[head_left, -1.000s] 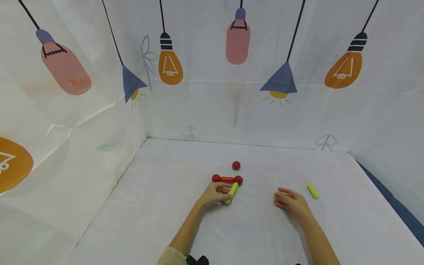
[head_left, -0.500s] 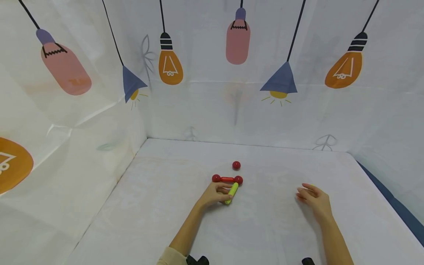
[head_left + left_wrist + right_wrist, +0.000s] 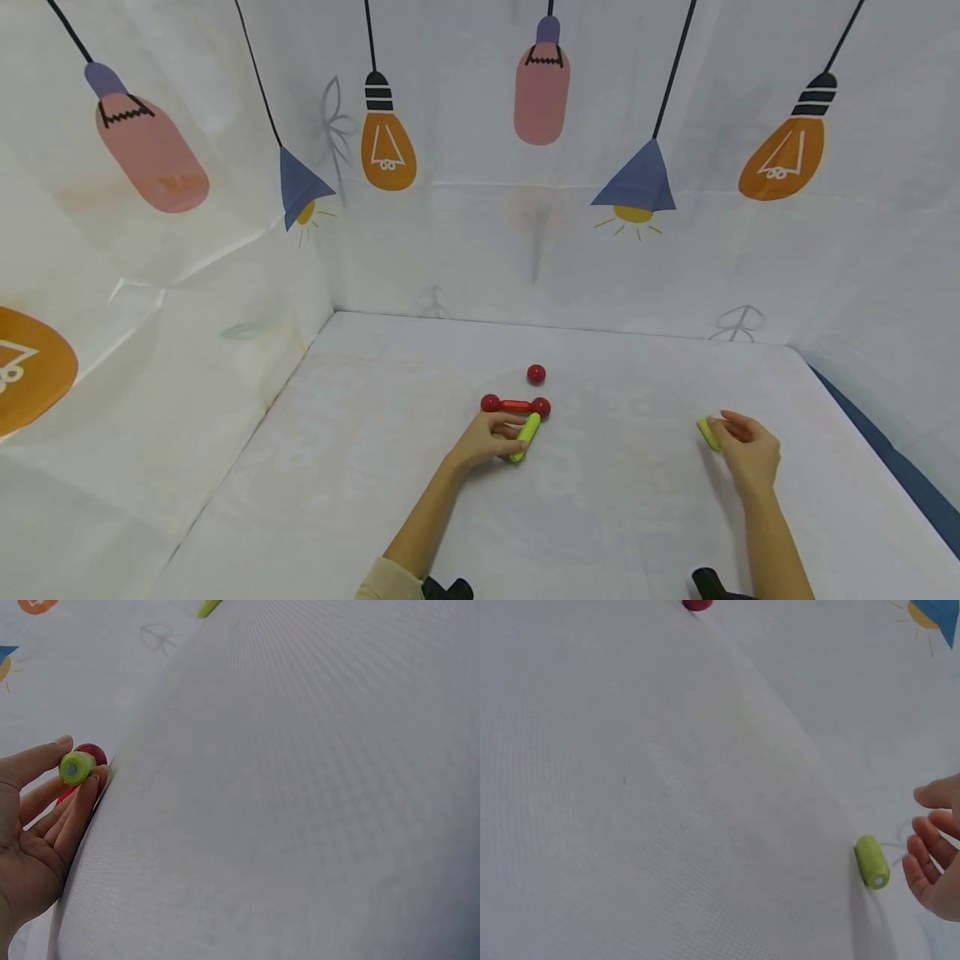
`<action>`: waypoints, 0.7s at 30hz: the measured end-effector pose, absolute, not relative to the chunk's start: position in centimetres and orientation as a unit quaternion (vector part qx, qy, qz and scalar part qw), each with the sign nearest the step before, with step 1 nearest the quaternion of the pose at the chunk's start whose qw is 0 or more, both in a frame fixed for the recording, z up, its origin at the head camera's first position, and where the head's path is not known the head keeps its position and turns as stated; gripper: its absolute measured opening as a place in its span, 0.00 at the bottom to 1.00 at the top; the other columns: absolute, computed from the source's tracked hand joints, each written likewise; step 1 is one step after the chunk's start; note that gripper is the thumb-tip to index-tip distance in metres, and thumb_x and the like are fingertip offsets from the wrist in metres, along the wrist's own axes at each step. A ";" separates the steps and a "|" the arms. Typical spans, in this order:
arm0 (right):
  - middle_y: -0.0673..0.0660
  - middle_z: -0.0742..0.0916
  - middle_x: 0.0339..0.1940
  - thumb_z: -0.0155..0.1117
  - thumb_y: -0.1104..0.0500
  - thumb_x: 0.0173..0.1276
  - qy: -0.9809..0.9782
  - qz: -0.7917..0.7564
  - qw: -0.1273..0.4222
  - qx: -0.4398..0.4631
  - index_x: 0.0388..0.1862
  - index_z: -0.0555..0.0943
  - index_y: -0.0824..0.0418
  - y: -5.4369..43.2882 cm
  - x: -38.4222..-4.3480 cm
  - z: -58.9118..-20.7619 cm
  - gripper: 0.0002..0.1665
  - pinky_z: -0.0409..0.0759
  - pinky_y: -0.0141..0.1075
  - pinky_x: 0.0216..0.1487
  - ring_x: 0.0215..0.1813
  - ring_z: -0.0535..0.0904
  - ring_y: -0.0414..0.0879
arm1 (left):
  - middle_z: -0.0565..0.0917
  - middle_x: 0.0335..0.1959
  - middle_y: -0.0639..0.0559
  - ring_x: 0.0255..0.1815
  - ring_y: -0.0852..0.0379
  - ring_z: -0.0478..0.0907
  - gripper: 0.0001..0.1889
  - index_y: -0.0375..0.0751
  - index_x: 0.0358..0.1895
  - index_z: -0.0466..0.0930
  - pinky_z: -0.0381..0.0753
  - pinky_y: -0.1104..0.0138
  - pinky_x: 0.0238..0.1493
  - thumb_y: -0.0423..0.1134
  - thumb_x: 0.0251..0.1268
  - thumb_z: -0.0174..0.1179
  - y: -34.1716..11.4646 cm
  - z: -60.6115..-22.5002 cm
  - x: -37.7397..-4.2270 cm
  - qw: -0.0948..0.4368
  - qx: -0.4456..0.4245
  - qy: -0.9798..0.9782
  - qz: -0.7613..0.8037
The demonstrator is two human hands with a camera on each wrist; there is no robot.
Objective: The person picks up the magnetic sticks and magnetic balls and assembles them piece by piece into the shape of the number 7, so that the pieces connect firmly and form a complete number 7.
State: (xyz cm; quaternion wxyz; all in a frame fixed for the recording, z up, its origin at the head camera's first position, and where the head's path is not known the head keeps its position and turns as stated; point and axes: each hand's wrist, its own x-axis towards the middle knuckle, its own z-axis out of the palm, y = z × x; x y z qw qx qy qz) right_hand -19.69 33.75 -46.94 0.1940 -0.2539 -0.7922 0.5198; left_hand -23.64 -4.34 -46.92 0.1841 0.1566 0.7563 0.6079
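Observation:
My left hand (image 3: 482, 442) pinches a yellow-green rod (image 3: 528, 435) between thumb and fingers. The rod's far end meets a red ball (image 3: 541, 407); a red rod (image 3: 515, 407) links that ball to another red ball (image 3: 490, 403). In the left wrist view the rod's near end (image 3: 73, 769) shows a small grey disc, with red pieces partly hidden behind the fingers. My right hand (image 3: 750, 454) is beside a second yellow-green rod (image 3: 702, 430), overlapping it in the head view. The right wrist view shows that rod (image 3: 872, 862) on the table, apart from the loosely bent fingers.
A loose red ball (image 3: 536, 374) lies behind the joined pieces. The white tabletop (image 3: 600, 517) meets white sheet walls (image 3: 465, 250) printed with hanging lamps at the back and left. Dark blue material (image 3: 892, 458) shows past the right edge.
My right hand has moved to the right, across to the second yellow-green rod. The left hand and the joined pieces have stayed in place.

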 end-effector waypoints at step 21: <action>0.63 0.82 0.46 0.62 0.52 0.64 -0.839 0.455 0.132 -0.268 0.59 0.72 0.72 35.0 -21.0 -47.9 0.31 0.66 0.16 0.31 0.27 0.64 0.19 | 0.84 0.40 0.45 0.37 0.56 0.81 0.21 0.37 0.53 0.80 0.82 0.66 0.34 0.36 0.54 0.67 -4.1 -50.6 -25.5 0.182 0.155 0.760 0.604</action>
